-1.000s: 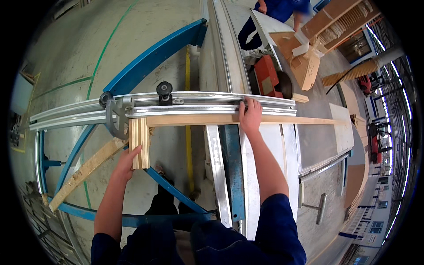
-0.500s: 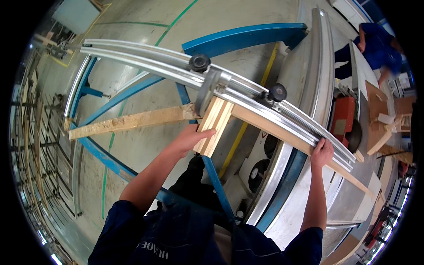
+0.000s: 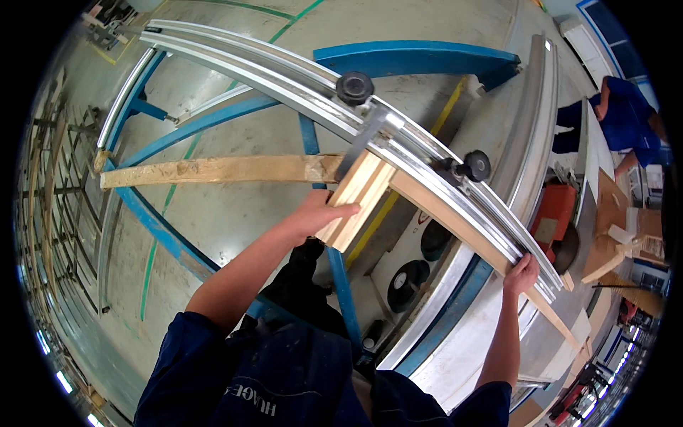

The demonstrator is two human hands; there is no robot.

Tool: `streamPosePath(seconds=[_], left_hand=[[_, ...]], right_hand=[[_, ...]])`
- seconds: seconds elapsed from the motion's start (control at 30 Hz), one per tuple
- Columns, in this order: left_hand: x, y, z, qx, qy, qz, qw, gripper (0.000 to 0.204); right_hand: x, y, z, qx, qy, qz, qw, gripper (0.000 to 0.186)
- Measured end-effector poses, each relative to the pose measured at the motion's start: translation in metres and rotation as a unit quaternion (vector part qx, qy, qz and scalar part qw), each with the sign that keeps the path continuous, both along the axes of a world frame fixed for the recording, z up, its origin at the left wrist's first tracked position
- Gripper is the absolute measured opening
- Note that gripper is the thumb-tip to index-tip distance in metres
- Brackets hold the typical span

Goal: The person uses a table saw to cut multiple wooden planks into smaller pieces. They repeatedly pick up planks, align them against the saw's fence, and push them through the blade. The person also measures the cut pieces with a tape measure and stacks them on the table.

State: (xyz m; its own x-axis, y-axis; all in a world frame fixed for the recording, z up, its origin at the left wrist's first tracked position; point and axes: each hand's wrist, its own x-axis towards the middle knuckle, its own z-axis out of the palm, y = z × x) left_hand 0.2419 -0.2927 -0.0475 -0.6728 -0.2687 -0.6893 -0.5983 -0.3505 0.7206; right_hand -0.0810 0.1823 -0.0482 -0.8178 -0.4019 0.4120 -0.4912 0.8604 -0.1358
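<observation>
My left hand (image 3: 319, 215) is closed round a short stack of pale wooden pieces (image 3: 368, 186), its thumb lying on top. The stack's far end meets a flat stop (image 3: 361, 144) on a long aluminium rail fence (image 3: 284, 84). My right hand (image 3: 521, 275) grips the rail's near right end, where a long wooden strip (image 3: 445, 217) runs along the rail's near side. How far its fingers reach round the strip is hidden. Two black knobs, a left one (image 3: 354, 88) and a right one (image 3: 476, 165), sit on the rail.
A rough wooden beam (image 3: 220, 171) lies across the blue metal frame (image 3: 160, 229) at left. A curved blue panel (image 3: 413, 58) stands beyond the rail. At right are a red machine part (image 3: 555, 215) and another person (image 3: 626, 117) in blue. Metal racks (image 3: 53, 213) line the far left.
The whole view has turned slightly clockwise, so the rail slopes more steeply in it. Both hands keep the same holds, the left on the wooden stack and the right at the rail's end.
</observation>
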Motion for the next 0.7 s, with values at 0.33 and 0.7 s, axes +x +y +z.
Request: streamPosePath(seconds=[0.33, 0.7], left_hand=[[-0.015, 0.006, 0.023, -0.043, -0.019, 0.034, 0.998, 0.066], [-0.038, 0.099, 0.078, -0.637, 0.159, -0.085, 0.75, 0.054]], right_hand=[[0.003, -0.02, 0.006, -0.068, 0.019, -0.039, 0.997, 0.03], [0.002, -0.025, 0.017, -0.155, 0.076, 0.023, 0.985, 0.03]])
